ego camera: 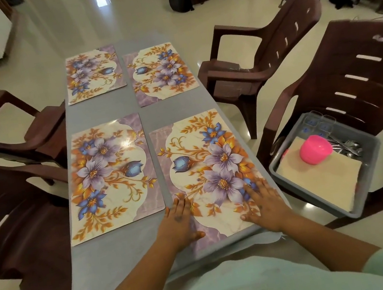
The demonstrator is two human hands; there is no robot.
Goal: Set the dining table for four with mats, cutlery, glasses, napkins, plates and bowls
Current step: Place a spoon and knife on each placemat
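Mats: four floral ones on the grey table, 2 x 2. Near-right mat lies by the table's right edge, just beside the near-left mat; far-left mat and far-right mat sit beyond. Left hand lies flat on the near-right mat's near-left corner, fingers straight, nothing gripped. Right hand is flat too, fingers spread, pressing the mat's near-right part. Bin (grey, on the brown chair to the right) holds a pink bowl upside down on beige napkins, w/ cutlery and glasses at the far side.
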